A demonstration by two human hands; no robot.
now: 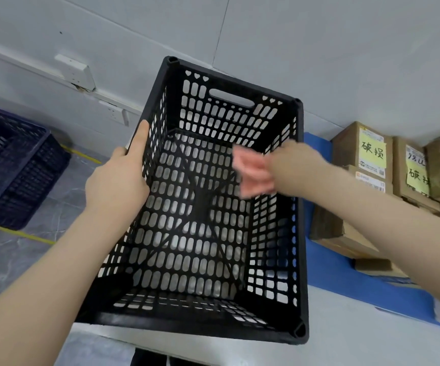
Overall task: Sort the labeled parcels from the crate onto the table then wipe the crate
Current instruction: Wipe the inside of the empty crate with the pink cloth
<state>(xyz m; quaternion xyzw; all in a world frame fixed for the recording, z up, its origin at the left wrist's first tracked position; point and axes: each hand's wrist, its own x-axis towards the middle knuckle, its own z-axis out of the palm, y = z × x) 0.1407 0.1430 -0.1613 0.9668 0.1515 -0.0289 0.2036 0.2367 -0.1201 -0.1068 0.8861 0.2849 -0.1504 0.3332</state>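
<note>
Centre frame, left hand (pixel 116 178) clamps the stiff, seemingly light, perforated black plastic crate's (pixel 302 233) rim; right hand (pixel 296 167) clutches a soft pink cloth (pixel 253 173).

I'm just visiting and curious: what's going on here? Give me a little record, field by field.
Crate: black crate, empty, tilted toward the camera
Left hand: left hand grips the crate's left wall
Right hand: right hand inside the crate, holding a pink cloth, blurred
Parcels: cardboard parcels with yellow notes, on the blue table to the right
Stage: wiping
Background: dark blue crate on the floor
</note>
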